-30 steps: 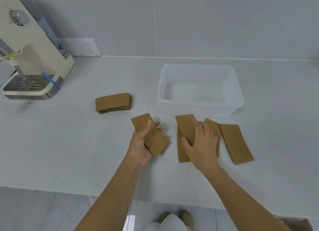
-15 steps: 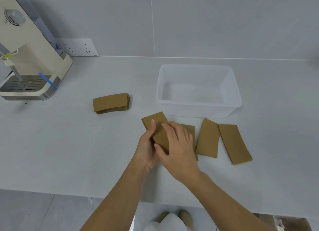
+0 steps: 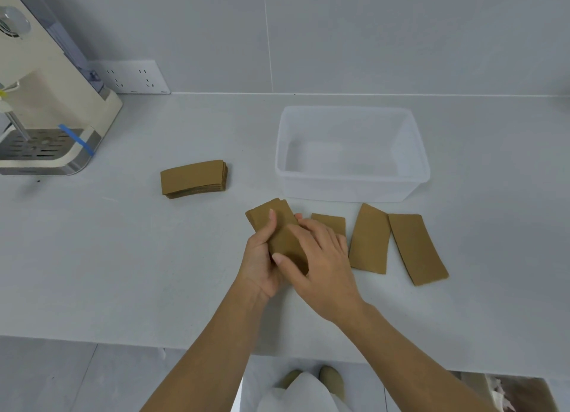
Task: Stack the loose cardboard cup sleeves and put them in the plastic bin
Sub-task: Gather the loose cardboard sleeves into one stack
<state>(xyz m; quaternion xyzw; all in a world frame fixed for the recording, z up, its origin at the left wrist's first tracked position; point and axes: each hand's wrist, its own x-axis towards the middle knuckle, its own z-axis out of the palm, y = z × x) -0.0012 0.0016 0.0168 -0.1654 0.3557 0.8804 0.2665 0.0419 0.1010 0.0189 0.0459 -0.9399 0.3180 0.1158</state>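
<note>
While both hands clasp them, brown flat sleeves overlap.

No legible text, labels, brands or numbers anywhere: none on the cream-coloured plastic coffee machine, the brown cardboard cup sleeves, or the translucent rectangular plastic bin.

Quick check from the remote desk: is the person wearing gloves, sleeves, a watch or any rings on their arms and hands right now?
Nothing is worn on either. The left hand and right hand are bare, with no gloves, and no rings show on the visible fingers. Both forearms are uncovered right down to the bottom of the picture, with no sleeve edge, watch or wristband in view. The fingernails look short and unpainted.
</note>
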